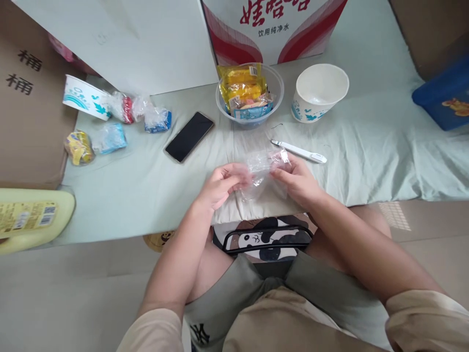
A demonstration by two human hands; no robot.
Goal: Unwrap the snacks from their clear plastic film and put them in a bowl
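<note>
Via the head cam I saw two bare hands over the near edge of a pale green cloth [146, 190], w/ a crinkled clear plastic wrapper [258, 177] between them. L hand [227, 185]: thumb & fingers, a bit blurred, looked pinched together on the wrapper's L side. R hand [298, 181]: thumb & forefinger clamped on its R side, crumpled film poking up past the fingertips. Couldn't tell if anything was inside, b/c of glare.

A white knife-like tool [300, 152] lay just beyond the R hand, narrow end pointing L; a dark-screened phone [189, 137] lay past the L hand. Farther back stood a clear bowl [280, 94] w/ yellow packets [244, 90] in it and, to its R, a white paper cup [320, 95], mouth up.

For film this thin, I judged both pinches shld sit near the same edge, firm but light, w/ even tension; a hard yank cld split it unevenly. Best to keep wrists low & steady, I thought, and R knuckles clear of the tool's narrow end.
</note>
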